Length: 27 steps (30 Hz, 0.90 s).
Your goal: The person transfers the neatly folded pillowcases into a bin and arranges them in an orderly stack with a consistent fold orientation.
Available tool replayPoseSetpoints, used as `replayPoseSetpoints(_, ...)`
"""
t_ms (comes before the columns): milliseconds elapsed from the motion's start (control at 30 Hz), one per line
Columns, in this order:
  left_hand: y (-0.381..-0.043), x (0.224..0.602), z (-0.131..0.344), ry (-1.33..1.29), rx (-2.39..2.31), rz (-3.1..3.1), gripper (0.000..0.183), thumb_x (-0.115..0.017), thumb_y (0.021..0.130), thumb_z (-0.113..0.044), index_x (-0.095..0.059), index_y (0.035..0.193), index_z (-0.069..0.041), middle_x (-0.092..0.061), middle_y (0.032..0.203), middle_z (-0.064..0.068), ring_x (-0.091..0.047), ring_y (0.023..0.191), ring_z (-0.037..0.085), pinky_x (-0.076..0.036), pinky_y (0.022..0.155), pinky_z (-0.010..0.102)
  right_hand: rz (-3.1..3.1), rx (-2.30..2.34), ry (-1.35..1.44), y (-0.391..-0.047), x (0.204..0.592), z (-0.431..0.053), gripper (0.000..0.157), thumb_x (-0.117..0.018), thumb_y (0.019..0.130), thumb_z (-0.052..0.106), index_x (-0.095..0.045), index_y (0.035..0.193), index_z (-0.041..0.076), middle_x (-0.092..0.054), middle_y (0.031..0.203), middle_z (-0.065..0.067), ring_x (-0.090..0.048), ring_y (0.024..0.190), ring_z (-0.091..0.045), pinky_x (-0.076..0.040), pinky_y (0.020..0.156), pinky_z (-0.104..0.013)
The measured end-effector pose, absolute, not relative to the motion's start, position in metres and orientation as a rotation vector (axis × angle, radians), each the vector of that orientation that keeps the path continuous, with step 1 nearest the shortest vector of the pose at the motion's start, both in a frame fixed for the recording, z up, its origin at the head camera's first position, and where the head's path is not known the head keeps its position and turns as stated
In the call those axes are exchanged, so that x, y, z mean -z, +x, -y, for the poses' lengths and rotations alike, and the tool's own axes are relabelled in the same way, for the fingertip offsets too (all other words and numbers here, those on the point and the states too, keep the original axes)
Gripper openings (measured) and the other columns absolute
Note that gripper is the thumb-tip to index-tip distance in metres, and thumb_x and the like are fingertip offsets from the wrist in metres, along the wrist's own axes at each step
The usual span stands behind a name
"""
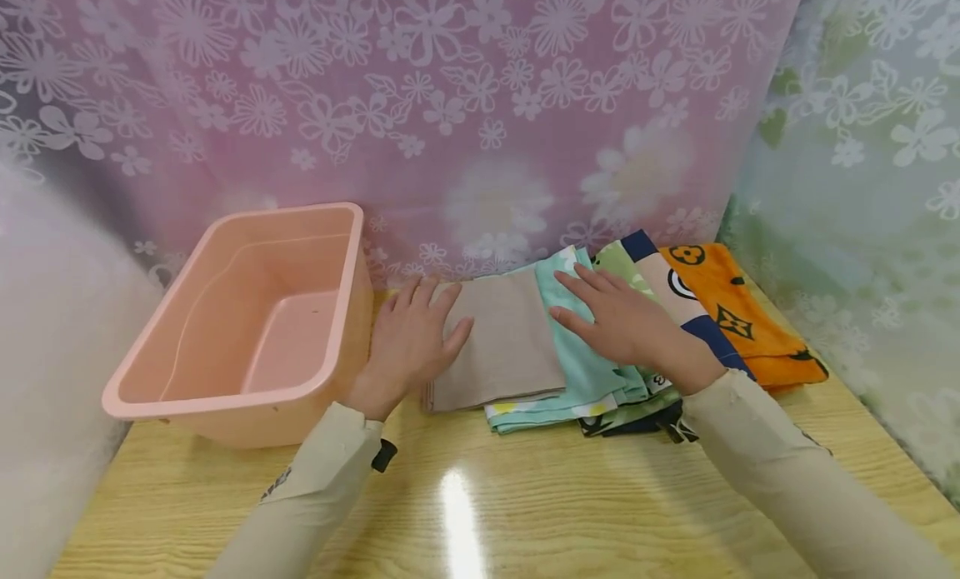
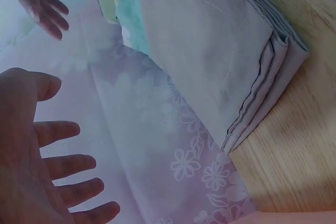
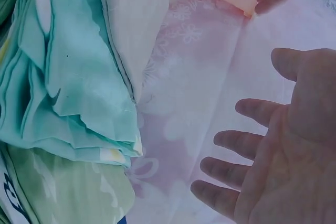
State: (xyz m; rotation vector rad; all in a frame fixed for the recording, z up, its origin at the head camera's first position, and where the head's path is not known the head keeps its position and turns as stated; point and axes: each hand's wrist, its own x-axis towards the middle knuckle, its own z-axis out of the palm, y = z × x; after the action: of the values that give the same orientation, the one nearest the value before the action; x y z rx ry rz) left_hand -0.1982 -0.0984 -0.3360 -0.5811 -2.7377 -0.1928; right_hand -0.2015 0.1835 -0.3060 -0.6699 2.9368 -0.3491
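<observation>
Several folded cloths lie overlapping in a row: a grey-beige cloth [image 1: 498, 346], a teal cloth [image 1: 588, 375] with white and yellow patches, a green patterned cloth [image 1: 617, 262] with navy and pink parts beside it, and an orange cloth [image 1: 776, 337] with dark motifs. Between the basin and the grey-beige cloth, my left hand [image 1: 412, 337] is held with fingers extended. My right hand [image 1: 630, 321] is over the teal and green cloths, its fingers spread. Both wrist views show the left hand [image 2: 21, 150] and right hand [image 3: 294, 129] holding nothing, apart from the cloths.
A pink plastic basin [image 1: 348, 312] stands on the left of the wooden table [image 1: 405, 512], close to my left hand. Pink floral fabric [image 1: 480, 146] hangs behind, and pale green floral fabric [image 1: 862, 229] hangs on the right.
</observation>
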Motion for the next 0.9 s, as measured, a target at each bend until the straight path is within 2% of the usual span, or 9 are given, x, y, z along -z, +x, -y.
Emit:
replayPoseSetpoints(200,-0.205,0.334,0.098,-0.485,0.329,2.756,0.05,-0.048,0.096,-0.043,-0.052,0.136,-0.013,-0.049,0.136,0.012,-0.041,0.127,0.032,-0.04,0.096,0.054,-2.871,0.594,-0.646,-0.212,0.304,-0.183,0.068,-0.032,0.1,0.054,-0.02,0.153,0.012,-0.016,0.155,-0.02,-0.015,0.139,-0.043,-0.016,0.108,-0.06)
replayPoseSetpoints(367,-0.208,0.339,0.1,-0.391,0.517,2.877,0.054,-0.05,0.096,-0.043,-0.046,0.141,-0.015,-0.043,0.144,0.009,-0.038,0.13,0.031,-0.04,0.097,0.055,-2.788,0.785,-0.638,-0.223,0.309,-0.184,0.067,-0.032,0.102,0.049,-0.021,0.152,0.006,-0.022,0.154,-0.019,-0.02,0.139,-0.039,-0.02,0.108,-0.057)
replayPoseSetpoints(533,-0.212,0.346,0.102,-0.297,0.711,2.939,0.057,-0.05,0.095,-0.043,-0.043,0.143,-0.013,-0.042,0.145,0.008,-0.04,0.129,0.032,-0.037,0.101,0.051,-2.737,0.877,-0.592,-0.226,0.313,-0.187,0.067,-0.032,0.102,0.05,-0.022,0.152,0.006,-0.02,0.154,-0.018,-0.02,0.139,-0.039,-0.02,0.108,-0.058)
replayPoseSetpoints(800,-0.217,0.354,0.104,-0.229,0.979,2.959,0.056,-0.055,0.094,-0.035,-0.044,0.14,-0.005,-0.045,0.141,0.012,-0.042,0.128,0.031,-0.035,0.103,0.047,-2.66,1.013,-0.533,-0.23,0.322,-0.191,0.066,-0.032,0.102,0.049,-0.024,0.151,0.005,-0.022,0.153,-0.02,-0.028,0.135,-0.04,-0.027,0.105,-0.058)
replayPoseSetpoints(900,-0.218,0.359,0.107,-0.188,1.07,2.97,0.055,-0.056,0.094,-0.033,-0.043,0.14,-0.004,-0.046,0.141,0.013,-0.044,0.127,0.031,-0.036,0.102,0.047,-2.614,1.074,-0.518,-0.232,0.328,-0.191,0.066,-0.032,0.102,0.049,-0.025,0.15,0.003,-0.024,0.153,-0.02,-0.025,0.137,-0.04,-0.025,0.106,-0.058)
